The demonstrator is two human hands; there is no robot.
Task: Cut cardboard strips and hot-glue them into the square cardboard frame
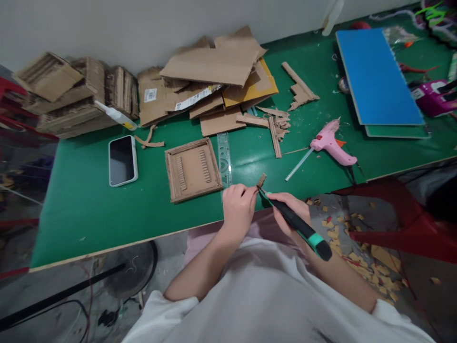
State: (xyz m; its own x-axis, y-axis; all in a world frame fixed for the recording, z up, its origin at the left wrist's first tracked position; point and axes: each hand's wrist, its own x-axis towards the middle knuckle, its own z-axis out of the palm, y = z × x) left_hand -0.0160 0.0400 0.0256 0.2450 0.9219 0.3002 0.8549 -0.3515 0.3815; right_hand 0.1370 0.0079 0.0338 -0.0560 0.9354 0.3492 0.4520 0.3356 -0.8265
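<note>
My right hand [291,209] is closed around a black and green utility knife [298,221], its tip pointing toward my left hand. My left hand [238,206] pinches a small piece of cardboard [262,180], which sticks out past the fingertips at the knife's tip. Whether the blade touches it I cannot tell. To the left of my left hand lies a shallow square cardboard tray [193,194] with two rows of small cardboard strips inside. A clear plastic ruler [224,159] lies along the tray's right side.
Behind are stacked cardboard boxes [76,109], loose cardboard sheets [210,64] and scraps [276,126]. A phone [123,159] lies at left. On the right are a pink glue gun [330,143] with its glue stick, and a blue board [380,76]. Offcuts litter the floor [346,233].
</note>
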